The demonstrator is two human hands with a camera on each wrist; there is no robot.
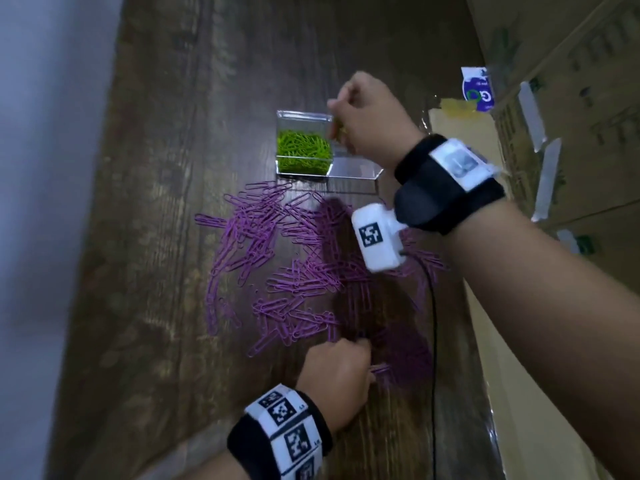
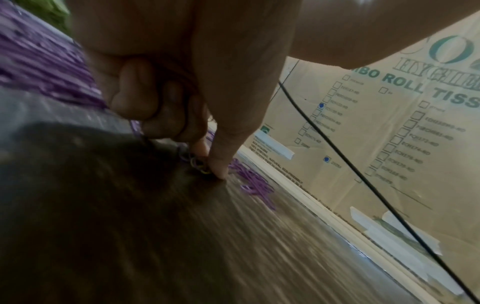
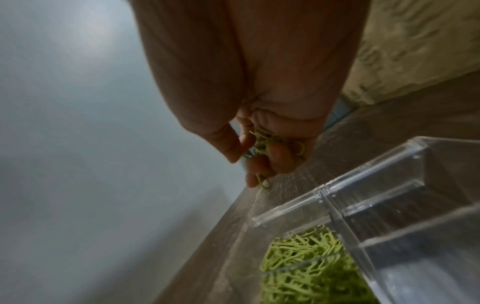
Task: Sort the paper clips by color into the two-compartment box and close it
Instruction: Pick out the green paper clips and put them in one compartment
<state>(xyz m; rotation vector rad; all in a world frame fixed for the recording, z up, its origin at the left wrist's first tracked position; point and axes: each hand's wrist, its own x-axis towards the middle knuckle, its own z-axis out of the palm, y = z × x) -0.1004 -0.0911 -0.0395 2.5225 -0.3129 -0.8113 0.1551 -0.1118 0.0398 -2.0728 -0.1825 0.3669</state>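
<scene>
A clear two-compartment box [image 1: 284,116] stands on the wooden table. Its left compartment is full of green paper clips [image 1: 303,150]; they also show in the right wrist view as green clips [image 3: 306,265]. The other compartment [image 3: 405,222] looks empty. Just above the box's dividing wall, my right hand [image 1: 337,123] grips a small bunch of green clips [image 3: 265,139]. Purple clips [image 1: 277,258] lie spread in front of the box. My left hand [image 1: 367,351] pinches clips [image 2: 198,164] against the table at the pile's near edge; one looks yellowish-green.
Cardboard cartons [image 1: 571,81] line the table's right side, close to my right forearm. A black cable [image 1: 433,323] hangs from the right wrist camera across the purple pile. The table's left edge [image 1: 104,237] drops off to a pale floor.
</scene>
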